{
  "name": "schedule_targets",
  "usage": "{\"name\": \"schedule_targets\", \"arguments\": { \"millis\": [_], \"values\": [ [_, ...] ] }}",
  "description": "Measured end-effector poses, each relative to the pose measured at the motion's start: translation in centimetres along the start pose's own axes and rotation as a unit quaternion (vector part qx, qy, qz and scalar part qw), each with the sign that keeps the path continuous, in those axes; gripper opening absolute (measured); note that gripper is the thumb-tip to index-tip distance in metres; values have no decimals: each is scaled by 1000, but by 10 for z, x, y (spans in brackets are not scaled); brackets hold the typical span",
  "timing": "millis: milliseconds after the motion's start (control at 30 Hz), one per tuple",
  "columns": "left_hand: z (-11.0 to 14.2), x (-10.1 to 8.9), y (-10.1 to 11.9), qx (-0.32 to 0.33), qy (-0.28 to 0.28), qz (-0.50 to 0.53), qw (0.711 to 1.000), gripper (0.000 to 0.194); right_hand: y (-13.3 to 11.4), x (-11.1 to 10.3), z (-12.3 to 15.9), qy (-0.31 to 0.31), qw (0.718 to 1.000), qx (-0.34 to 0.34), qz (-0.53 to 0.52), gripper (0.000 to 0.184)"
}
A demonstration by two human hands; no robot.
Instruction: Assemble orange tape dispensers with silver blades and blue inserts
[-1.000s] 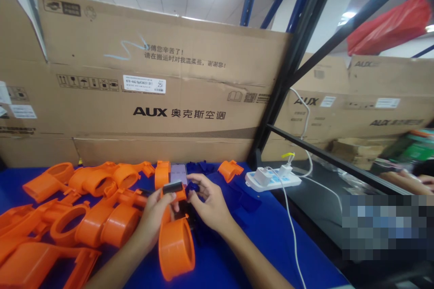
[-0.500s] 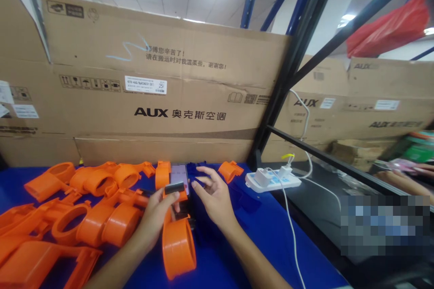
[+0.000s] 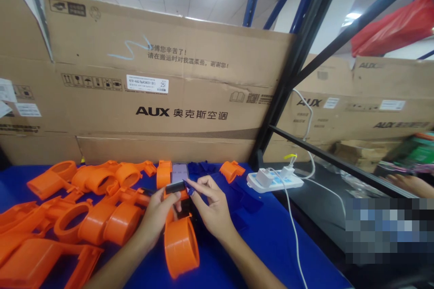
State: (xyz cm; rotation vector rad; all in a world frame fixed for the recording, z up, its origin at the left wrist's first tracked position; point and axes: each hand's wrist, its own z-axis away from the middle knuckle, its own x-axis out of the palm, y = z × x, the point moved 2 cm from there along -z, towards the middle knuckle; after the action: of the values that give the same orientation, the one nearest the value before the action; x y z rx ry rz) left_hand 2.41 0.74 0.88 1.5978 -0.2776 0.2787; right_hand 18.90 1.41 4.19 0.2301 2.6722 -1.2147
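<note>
My left hand [image 3: 158, 211] is closed around an orange plastic part with a wide ring [image 3: 181, 249] at its near end. A black strip [image 3: 175, 187] lies across the part's upper end, just above my left thumb. Between the thumb and forefinger of my right hand [image 3: 216, 210] is a small dark blue piece [image 3: 190, 188], held close against the right end of that strip. Whether it touches the strip I cannot tell. A phone [image 3: 180, 172] with a lit screen stands behind my hands, beside another orange part [image 3: 164, 174].
Several orange ringed parts [image 3: 93, 223] crowd the left of the blue tabletop [image 3: 271, 239]. Blue scraps [image 3: 246, 196] and one orange part [image 3: 231, 171] lie at the back right. A white power strip [image 3: 274, 180] trails cables. Cardboard [image 3: 190, 142] walls the back; a co-worker's hand [image 3: 403, 184] shows at right.
My right hand has come down and left toward the orange part, its fingers closing on the blue piece beside the black strip. My left hand keeps its hold.
</note>
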Motion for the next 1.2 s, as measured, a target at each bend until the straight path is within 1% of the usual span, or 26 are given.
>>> {"name": "schedule_targets", "arguments": {
  "millis": [133, 233, 300, 400, 433, 500, 567, 700, 967, 1100, 1200],
  "values": [
    [-1, -1, -1, 3, -2, 2, 1000, 27, -1, 1, 1, -19, 999, -30, 30, 33],
    [-3, -2, -3, 18, -4, -25, 1000, 28, -1, 1, 4, -13, 997, -47, 54, 29],
    [-3, -3, -4, 21, -7, -52, 998, 28, 0, 0, 7, -4, 997, -49, 62, 23],
    [-3, -2, -5, 25, -10, -80, 996, 26, -2, -1, 12, -3, 996, -46, 70, 5],
    [-2, -2, -4, 29, -11, -86, 996, 26, -3, -1, 14, -6, 996, -46, 76, 3],
    [-1, -2, -3, 36, -12, -95, 995, 26, -5, -1, 14, -13, 994, -52, 95, 13],
    [0, -1, -2, 41, -16, -102, 994, 25, -7, -2, 14, -17, 991, -64, 117, 17],
    [1, -1, -1, 39, -28, -103, 994, 24, -8, -5, 13, -31, 986, -78, 144, 16],
    [1, -1, 0, 32, -20, -95, 995, 27, -9, -10, 8, -81, 981, -84, 155, 18],
    [1, -2, -1, 31, -24, -108, 993, 25, -11, -12, 5, -106, 979, -101, 145, 19],
    [1, -2, -3, 26, -34, -115, 992, 24, -12, -13, 3, -114, 979, -100, 136, 18]
  ]
}}
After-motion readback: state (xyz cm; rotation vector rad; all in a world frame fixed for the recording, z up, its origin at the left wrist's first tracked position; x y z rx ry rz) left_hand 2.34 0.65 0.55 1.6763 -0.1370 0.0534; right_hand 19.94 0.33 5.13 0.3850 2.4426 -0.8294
